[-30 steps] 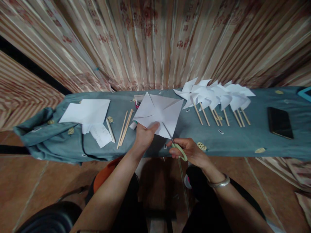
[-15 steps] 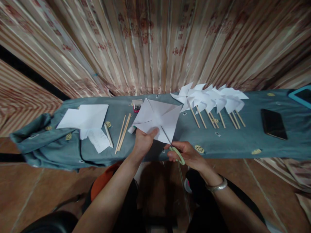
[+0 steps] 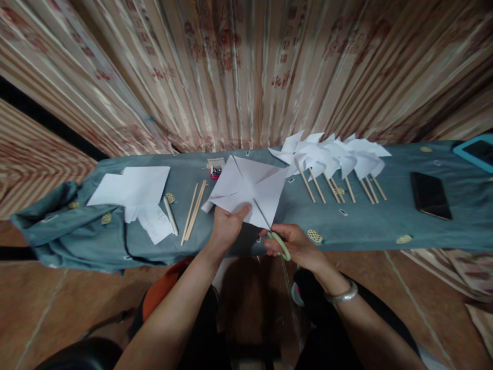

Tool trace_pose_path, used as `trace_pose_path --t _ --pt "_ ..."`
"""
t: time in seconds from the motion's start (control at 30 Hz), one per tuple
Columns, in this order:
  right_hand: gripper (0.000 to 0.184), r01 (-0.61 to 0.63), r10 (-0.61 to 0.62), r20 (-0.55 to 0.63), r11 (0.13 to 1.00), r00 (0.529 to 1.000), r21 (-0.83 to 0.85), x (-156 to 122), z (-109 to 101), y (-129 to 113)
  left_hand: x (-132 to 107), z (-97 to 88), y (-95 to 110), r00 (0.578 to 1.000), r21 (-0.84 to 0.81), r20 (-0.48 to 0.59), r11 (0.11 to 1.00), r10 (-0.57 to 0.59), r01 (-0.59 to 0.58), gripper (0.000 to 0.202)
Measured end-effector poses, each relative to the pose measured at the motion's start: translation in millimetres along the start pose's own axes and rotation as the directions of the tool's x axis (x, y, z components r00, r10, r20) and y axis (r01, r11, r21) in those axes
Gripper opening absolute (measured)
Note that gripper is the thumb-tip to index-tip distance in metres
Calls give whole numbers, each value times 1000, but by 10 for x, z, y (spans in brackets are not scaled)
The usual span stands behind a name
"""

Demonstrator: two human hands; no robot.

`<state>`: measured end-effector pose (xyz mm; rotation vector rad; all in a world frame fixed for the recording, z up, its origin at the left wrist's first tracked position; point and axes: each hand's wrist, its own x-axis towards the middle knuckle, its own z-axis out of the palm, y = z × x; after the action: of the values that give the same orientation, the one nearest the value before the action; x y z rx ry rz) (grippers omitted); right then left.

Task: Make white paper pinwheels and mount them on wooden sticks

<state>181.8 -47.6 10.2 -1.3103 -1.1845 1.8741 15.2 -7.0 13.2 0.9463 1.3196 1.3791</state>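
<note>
My left hand (image 3: 228, 226) pinches the lower edge of a white square sheet of paper (image 3: 265, 177), thumb on top and fingers beneath. Slits run in from the sheet's corners toward its middle. My right hand (image 3: 290, 244) is closed round the pale green handles of a pair of scissors (image 3: 280, 244). The scissor blades lie along the sheet's lower right corner, pointing at its centre. Beyond the sheet's right corner lie several white paper pinwheels (image 3: 327, 154) on wooden sticks, overlapping in a row.
A grey-green cloth (image 3: 362, 221) covers the narrow table. On the left lie blank paper sheets (image 3: 146, 182), a written slip (image 3: 156, 223), a white stick-like tube (image 3: 171, 216) and wooden sticks (image 3: 195, 210). A small box of pins (image 3: 215, 168) sits behind the sheet. Rightward are a black phone (image 3: 430, 195) and a blue-framed device (image 3: 477, 154).
Very little differs. The whole view has shifted slightly, while both hands, the paper and the scissors keep nearly the same positions relative to each other.
</note>
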Motion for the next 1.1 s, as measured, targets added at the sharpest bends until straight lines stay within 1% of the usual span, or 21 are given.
trace_pose_path --t 0.13,0.37,0.6,0.7,0.83,0.93,1.1 --pt "57 0 0 -18 1000 1000 6 9 7 3 -17 2 11 1000 20 11 1000 -18 18 39" --pt "53 -1 2 -29 1000 1000 11 14 25 19 -18 11 5 1000 -15 12 1000 -19 19 40" --pt "55 15 -14 -40 1000 999 11 8 32 12 -32 25 7 1000 -22 2 999 -29 29 47" --pt "56 11 -11 -32 1000 999 11 1 26 3 -26 25 25 999 -45 11 998 -35 35 47" --pt "55 18 -18 11 1000 1000 7 -11 11 -5 -4 23 40 999 -88 18 995 -36 37 46" --pt "57 1 -2 19 1000 1000 26 -15 10 -19 -2 29 36 999 -112 25 993 -39 42 43" --pt "61 -7 7 -8 999 1000 44 -12 22 -32 -26 47 26 998 -65 33 996 -53 55 38"
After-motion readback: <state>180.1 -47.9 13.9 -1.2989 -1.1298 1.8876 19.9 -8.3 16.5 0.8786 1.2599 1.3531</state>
